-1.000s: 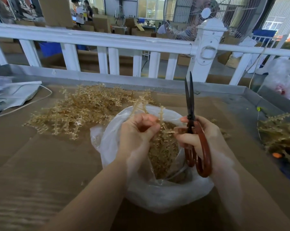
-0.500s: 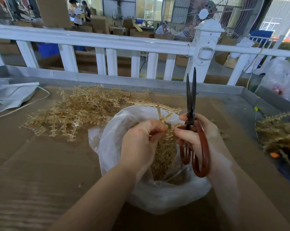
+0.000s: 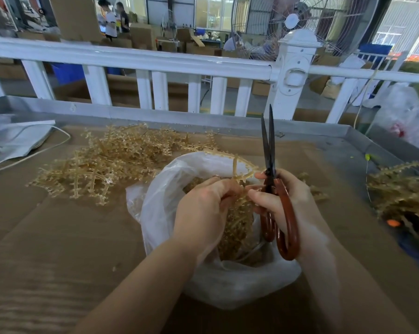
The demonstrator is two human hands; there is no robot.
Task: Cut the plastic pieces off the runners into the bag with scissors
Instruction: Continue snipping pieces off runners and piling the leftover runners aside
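Head view. Your left hand (image 3: 205,208) grips a tan runner (image 3: 239,171) over the mouth of the clear bag (image 3: 170,194), fingers curled round its stem. The runner arches up toward 12 o'clock from that hand, and its far end lies just beside the scissors (image 3: 271,174). Your right hand (image 3: 288,203) holds the scissors by the red-brown handles, fingers wrapped round them. The blades point to 12 o'clock and stand almost closed. No part of the runner lies between them.

Progress. The bag sits on the bench (image 3: 59,249) at the centre of the view, directly under both hands. It already holds a deep layer of cut pieces (image 3: 237,227), so a good share of the cutting is judged done. A large pile of runners (image 3: 112,162) lies at 10 o'clock from the bag. Whether these carry pieces or are stripped cannot be told at this size. A second, darker heap (image 3: 401,189) lies at 3 o'clock near the bench edge. The runner in hand seems to keep short stubs along its ribs. Judge the present step as turning it to find what remains, with the cut not yet begun.

Markings. No brand, label or readable writing shows on the scissors, the bag or the bench. The background behind the white railing (image 3: 155,61) is too small to read.
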